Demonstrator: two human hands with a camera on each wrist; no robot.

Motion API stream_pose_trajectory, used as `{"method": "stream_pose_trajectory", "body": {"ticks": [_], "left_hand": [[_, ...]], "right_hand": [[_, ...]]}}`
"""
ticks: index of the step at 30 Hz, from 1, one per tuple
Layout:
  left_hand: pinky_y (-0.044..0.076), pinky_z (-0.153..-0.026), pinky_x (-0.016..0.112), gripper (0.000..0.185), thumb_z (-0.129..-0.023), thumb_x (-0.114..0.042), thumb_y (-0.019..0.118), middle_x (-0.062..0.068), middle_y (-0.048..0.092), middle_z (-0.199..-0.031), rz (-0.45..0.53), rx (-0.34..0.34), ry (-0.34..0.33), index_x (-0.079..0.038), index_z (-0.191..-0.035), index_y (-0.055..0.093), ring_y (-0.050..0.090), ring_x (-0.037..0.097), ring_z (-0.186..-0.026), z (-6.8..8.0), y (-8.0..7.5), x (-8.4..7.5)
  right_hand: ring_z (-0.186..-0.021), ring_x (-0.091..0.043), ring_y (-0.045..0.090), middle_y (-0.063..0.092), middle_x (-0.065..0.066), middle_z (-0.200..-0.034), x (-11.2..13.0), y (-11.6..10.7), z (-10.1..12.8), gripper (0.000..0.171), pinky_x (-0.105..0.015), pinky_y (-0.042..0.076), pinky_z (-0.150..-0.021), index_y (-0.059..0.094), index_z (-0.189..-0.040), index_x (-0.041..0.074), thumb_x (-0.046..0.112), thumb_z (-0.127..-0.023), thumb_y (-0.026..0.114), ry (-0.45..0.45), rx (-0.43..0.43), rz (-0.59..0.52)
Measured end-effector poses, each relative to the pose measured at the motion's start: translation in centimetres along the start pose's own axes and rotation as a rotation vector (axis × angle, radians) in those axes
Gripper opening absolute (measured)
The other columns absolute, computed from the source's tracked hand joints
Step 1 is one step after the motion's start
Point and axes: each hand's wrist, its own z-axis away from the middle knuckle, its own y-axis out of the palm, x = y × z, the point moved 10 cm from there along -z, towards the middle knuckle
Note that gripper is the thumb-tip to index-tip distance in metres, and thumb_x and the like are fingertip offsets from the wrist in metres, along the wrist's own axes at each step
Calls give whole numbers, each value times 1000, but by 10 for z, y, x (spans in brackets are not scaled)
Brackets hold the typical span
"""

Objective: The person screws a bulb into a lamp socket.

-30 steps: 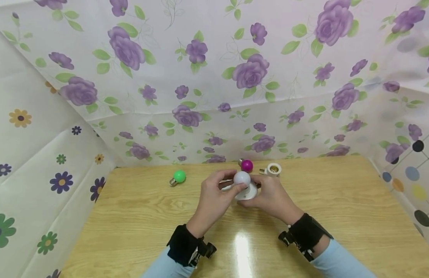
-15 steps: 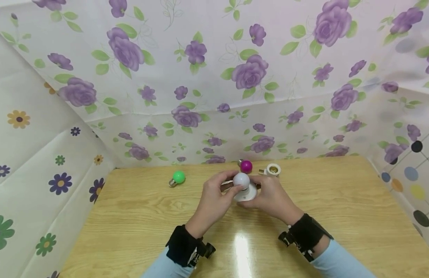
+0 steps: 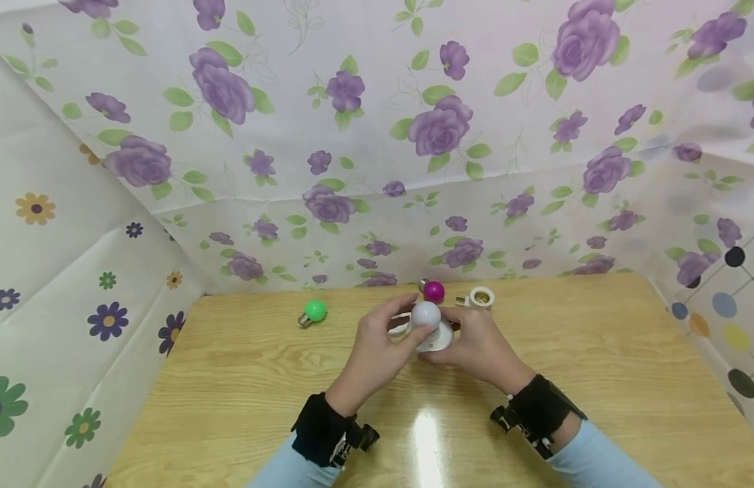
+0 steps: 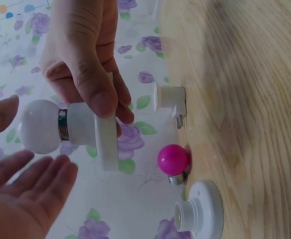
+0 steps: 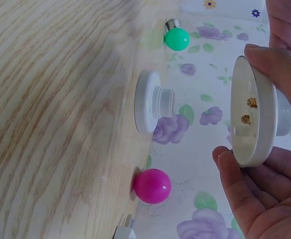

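Note:
A white bulb [image 3: 426,314] sits in a white round socket base [image 3: 440,337], held above the wooden table [image 3: 230,379]. My right hand [image 3: 477,347] grips the base [image 4: 103,142] by its rim, thumb in front and fingers behind. In the right wrist view the base's underside [image 5: 252,112] shows two brass contacts. My left hand [image 3: 377,342] cups the bulb [image 4: 38,125] with its fingers [image 4: 36,181] straight and loose. The thumb lies close beside the bulb, and I cannot tell whether it touches.
On the table beyond the hands lie a magenta bulb [image 3: 434,291], a green bulb [image 3: 314,310] to the left, and a white plug-in socket [image 3: 481,297] to the right. A second white socket base [image 5: 152,107] lies near the magenta bulb [image 5: 152,185]. Flowered sheets wall in the table.
The left hand's fingers have loosened and lifted a little around the white bulb. The right hand and the socket base have stayed in place.

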Motion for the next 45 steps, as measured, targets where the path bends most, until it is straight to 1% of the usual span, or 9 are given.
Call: {"method": "stream_pose_trajectory", "body": {"ticks": [5, 9, 15, 22, 28, 31, 36, 40, 45], "left_hand": [[55, -84, 34, 52, -79, -50, 68, -5, 61, -117, -94, -104, -16, -22, -122, 59, 61, 12, -102, 1, -6, -2], [56, -81, 34, 47, -79, -48, 70, -6, 62, -111, -113, -125, -12, -20, -116, 62, 61, 12, -97, 1, -5, -4], [56, -80, 31, 43, -80, -42, 71, -7, 63, -109, -89, -104, -7, -20, -115, 63, 62, 10, -95, 0, -2, -5], [56, -78, 21, 42, -82, -37, 70, -3, 62, -111, -41, -57, -7, -18, -118, 61, 64, 10, -97, 0, 0, -4], [55, -84, 27, 42, -86, -33, 66, -1, 61, -118, -40, 8, 31, -17, -124, 58, 62, 13, -103, -2, 4, -6], [55, -86, 26, 41, -87, -30, 65, -1, 60, -119, -39, 36, 44, -19, -126, 57, 61, 15, -106, -3, 6, -6], [54, -87, 26, 41, -89, -29, 64, -1, 59, -120, -46, 49, 53, -19, -128, 55, 60, 14, -108, -4, 7, -7], [53, -89, 27, 47, -87, -34, 65, -1, 58, -124, -66, 13, 48, -18, -130, 53, 60, 12, -108, -3, 4, -8], [53, -87, 27, 52, -83, -45, 67, -3, 59, -122, -139, -104, 13, -21, -127, 56, 61, 12, -104, 0, -7, -8]], "right_hand": [[-94, -4, 64, 67, 9, -108, -1, -1, 1, 61, -20, 55, -77, 65, -115, 22, 45, -61, 84, 12, 5, 22], [-94, -4, 64, 67, 10, -107, 0, -1, 1, 60, -20, 55, -78, 65, -114, 23, 44, -62, 84, 3, 4, 24], [-93, -3, 63, 67, 12, -104, 3, 0, 0, 55, -21, 55, -78, 65, -111, 24, 43, -63, 84, -19, 1, 20], [-92, 0, 62, 67, 13, -104, 2, -1, 0, 57, -18, 54, -77, 65, -112, 25, 43, -61, 85, -3, 0, 17], [-92, 1, 62, 67, 14, -104, 3, -1, 0, 58, -17, 54, -76, 65, -112, 26, 43, -61, 85, -17, -3, 10], [-92, 1, 62, 66, 15, -103, 3, -1, 0, 55, -18, 54, -76, 65, -111, 27, 42, -62, 85, -33, 1, -3], [-92, 1, 62, 66, 16, -102, 2, -1, -1, 54, -19, 54, -76, 65, -111, 28, 43, -62, 85, -37, 2, -7], [-91, 2, 61, 66, 15, -103, 2, -2, 0, 57, -17, 54, -76, 64, -112, 28, 42, -62, 85, -27, 1, 8], [-92, -2, 63, 66, 12, -105, 1, -2, -1, 58, -18, 54, -75, 64, -114, 24, 42, -63, 84, -22, 6, 19]]}}
